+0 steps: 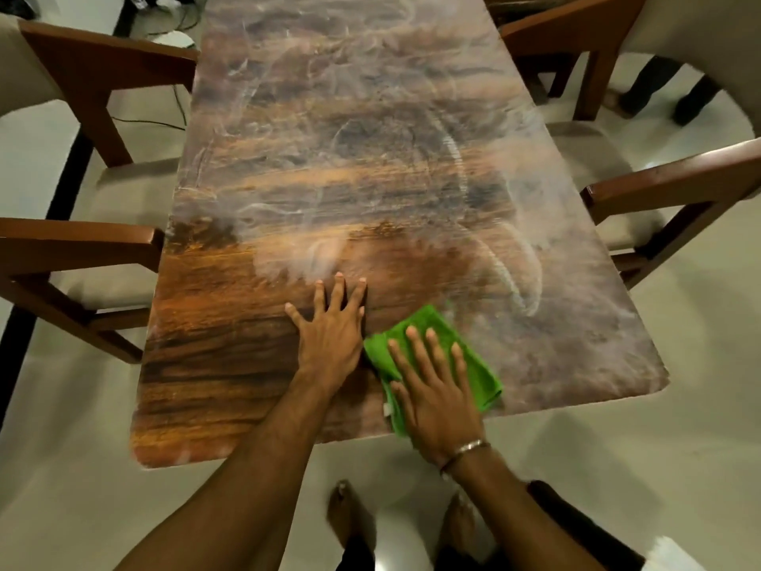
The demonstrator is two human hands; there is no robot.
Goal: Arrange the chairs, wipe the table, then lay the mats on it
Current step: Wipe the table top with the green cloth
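Note:
A long wood-grain table (pixel 329 158) runs away from me, smeared with whitish streaks over its middle and right side. My right hand (pixel 436 389) presses flat, fingers straight, on a folded green cloth (pixel 477 364) near the table's front edge. Just left of the cloth, my left hand (pixel 329 331) lies flat on the bare tabletop with fingers spread. A wooden chair with a cream seat (pixel 82 249) stands at the table's left side, and another chair (pixel 642 187) at its right. No mats are in view.
A second left chair (pixel 82 63) and a further right chair (pixel 584 39) stand at the far end. Someone's dark-trousered legs (pixel 667 92) are behind the right chairs. Cables (pixel 173 117) trail over the pale floor at far left. My bare feet (pixel 350 517) are below the table's front edge.

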